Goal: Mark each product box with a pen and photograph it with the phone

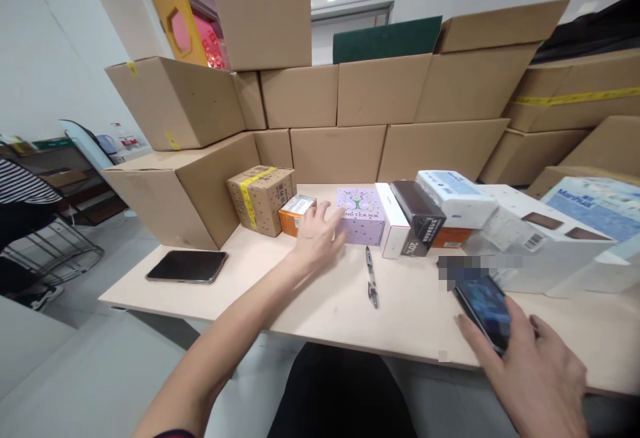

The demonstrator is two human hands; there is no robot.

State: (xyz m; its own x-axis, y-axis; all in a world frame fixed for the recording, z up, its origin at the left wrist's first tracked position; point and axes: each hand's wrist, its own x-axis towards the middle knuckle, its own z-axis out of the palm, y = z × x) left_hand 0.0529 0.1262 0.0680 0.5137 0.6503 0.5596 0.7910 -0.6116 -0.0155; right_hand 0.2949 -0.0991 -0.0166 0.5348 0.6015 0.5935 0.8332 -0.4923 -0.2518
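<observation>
My left hand (320, 238) hovers over the table between a small orange-and-white box (291, 217) and a purple tea box (360, 228), fingers apart and slightly curled. Its fingertips come close to the purple box's left side; whether they touch it I cannot tell. At the right, my right hand (537, 371) grips a smartphone (483, 308) by its near end, the lit screen tilted upward and partly blurred. A clear pen (371, 278) with dark ends lies in front of the purple box.
Another smartphone (187, 267), screen dark, lies at the table's left. A cardboard box with yellow tape (263, 199) stands behind my left hand. Right of the purple box are a white box (393, 221), a dark box (417, 218) and tissue packs (455, 197). Stacked cartons (337, 155) wall the back.
</observation>
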